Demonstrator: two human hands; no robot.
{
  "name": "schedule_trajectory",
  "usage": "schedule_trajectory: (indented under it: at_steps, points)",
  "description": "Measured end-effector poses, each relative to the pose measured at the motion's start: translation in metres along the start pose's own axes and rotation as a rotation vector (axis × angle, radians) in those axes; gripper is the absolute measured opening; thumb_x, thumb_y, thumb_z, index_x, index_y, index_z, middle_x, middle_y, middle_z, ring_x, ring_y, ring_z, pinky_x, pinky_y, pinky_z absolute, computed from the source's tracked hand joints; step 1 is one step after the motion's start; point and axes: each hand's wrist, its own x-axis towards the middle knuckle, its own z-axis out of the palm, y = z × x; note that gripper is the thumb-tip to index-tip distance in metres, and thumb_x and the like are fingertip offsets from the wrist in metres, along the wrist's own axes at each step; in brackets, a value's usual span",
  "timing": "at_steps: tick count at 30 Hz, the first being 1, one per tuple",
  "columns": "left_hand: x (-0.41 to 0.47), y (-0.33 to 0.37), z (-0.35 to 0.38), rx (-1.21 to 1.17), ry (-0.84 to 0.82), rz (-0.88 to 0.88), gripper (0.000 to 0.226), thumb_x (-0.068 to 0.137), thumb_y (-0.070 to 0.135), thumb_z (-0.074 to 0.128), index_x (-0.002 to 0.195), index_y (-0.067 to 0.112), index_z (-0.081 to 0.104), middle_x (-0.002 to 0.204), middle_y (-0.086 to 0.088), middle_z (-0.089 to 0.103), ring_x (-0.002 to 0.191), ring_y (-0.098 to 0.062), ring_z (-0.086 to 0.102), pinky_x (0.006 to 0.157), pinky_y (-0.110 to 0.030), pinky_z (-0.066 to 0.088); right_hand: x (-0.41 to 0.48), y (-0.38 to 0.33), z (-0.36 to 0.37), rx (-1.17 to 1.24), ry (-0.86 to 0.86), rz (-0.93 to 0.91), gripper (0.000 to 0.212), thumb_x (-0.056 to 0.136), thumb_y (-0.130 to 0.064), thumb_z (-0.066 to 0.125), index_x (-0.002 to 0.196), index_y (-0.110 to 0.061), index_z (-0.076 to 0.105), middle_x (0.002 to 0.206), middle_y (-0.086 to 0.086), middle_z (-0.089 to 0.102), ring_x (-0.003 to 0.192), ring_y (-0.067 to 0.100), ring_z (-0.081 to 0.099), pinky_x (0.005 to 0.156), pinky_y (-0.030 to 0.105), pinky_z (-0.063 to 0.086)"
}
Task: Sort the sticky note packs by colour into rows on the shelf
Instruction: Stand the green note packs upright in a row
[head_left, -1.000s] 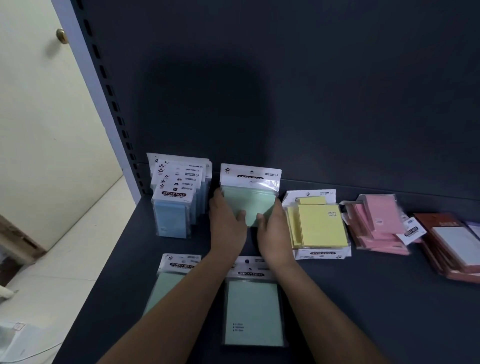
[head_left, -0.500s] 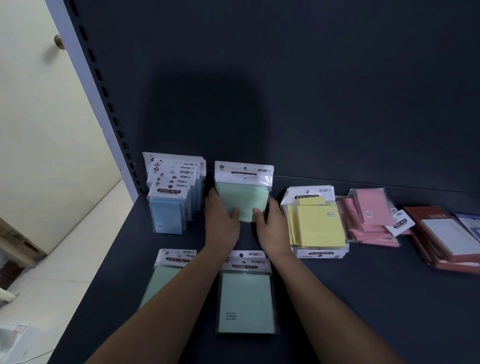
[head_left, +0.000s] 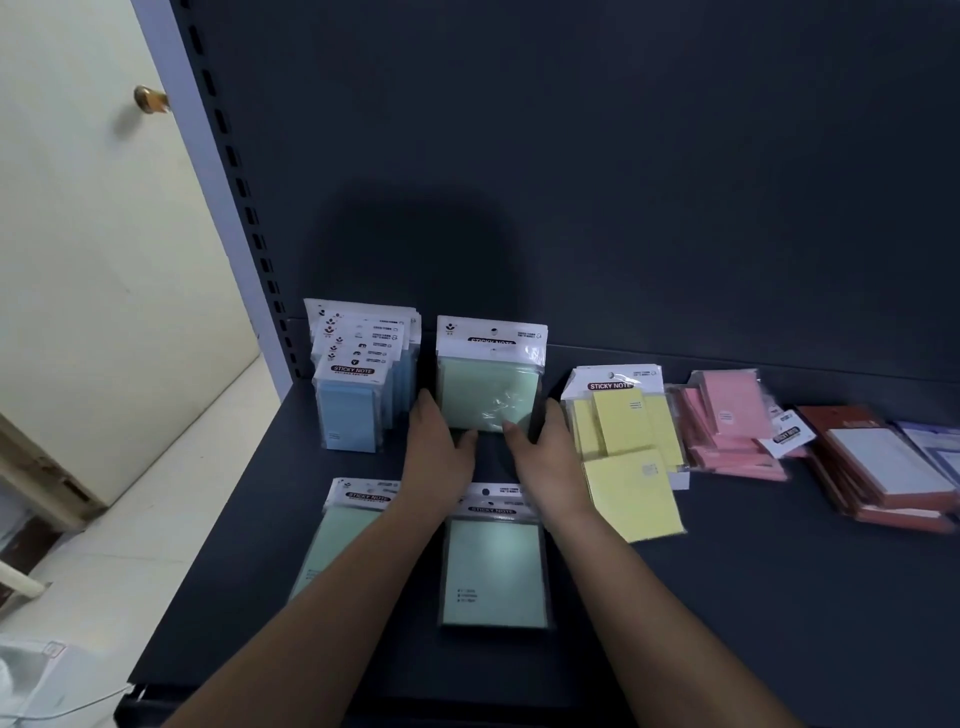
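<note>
On shelf (head_left: 727, 597), clamping left hand (head_left: 439, 457), right hand (head_left: 545, 457) on upright green pack (head_left: 488, 384); judging blue row (head_left: 353, 410) done, yellow pile (head_left: 623, 431), pink pile (head_left: 727, 426) pending.

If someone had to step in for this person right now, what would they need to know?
Left hand and right hand both grip the upright green packs from either side at the back of the shelf.
Done: blue row stands upright on the left.
To do: two flat green packs in front, plus the yellow heap, pink heap and red-backed packs lying loose on the right.
</note>
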Motion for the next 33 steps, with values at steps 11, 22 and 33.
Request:
schedule_trajectory:
  at_steps: [11, 22, 33]
  points:
    - [-0.078, 0.026, -0.043, -0.159, -0.172, -0.038, 0.046, 0.092, 0.008, 0.053, 0.131, 0.027, 0.037, 0.122, 0.019, 0.046, 0.111, -0.002, 0.042, 0.091, -0.015, 0.029, -0.066, -0.011, -0.035, 0.12, -0.129, 0.102, 0.059, 0.093, -0.018, 0.052, 0.146, -0.016, 0.025, 0.145, -0.009, 0.034, 0.134, 0.007, 0.031, 0.11, 0.026, 0.027]
    - [-0.115, 0.01, -0.043, -0.643, -0.396, -0.423, 0.042, 0.084, -0.005, 0.057, 0.121, 0.013, 0.046, 0.104, 0.0, 0.07, 0.099, -0.017, 0.064, 0.085, -0.03, 0.047, -0.116, 0.008, -0.047, 0.202, -0.253, 0.271, 0.029, 0.089, -0.002, 0.055, 0.094, -0.03, 0.051, 0.093, -0.013, 0.06, 0.083, 0.001, 0.058, 0.064, 0.01, 0.046]
    - [-0.122, 0.006, -0.039, -0.544, -0.307, -0.378, 0.047, 0.077, -0.022, 0.043, 0.105, 0.009, 0.065, 0.095, -0.007, 0.073, 0.094, -0.022, 0.066, 0.078, -0.026, 0.051, -0.112, 0.012, -0.047, 0.314, -0.115, 0.221, 0.039, 0.076, 0.017, 0.059, 0.099, -0.014, 0.059, 0.081, 0.001, 0.058, 0.071, 0.005, 0.058, 0.066, 0.016, 0.049]
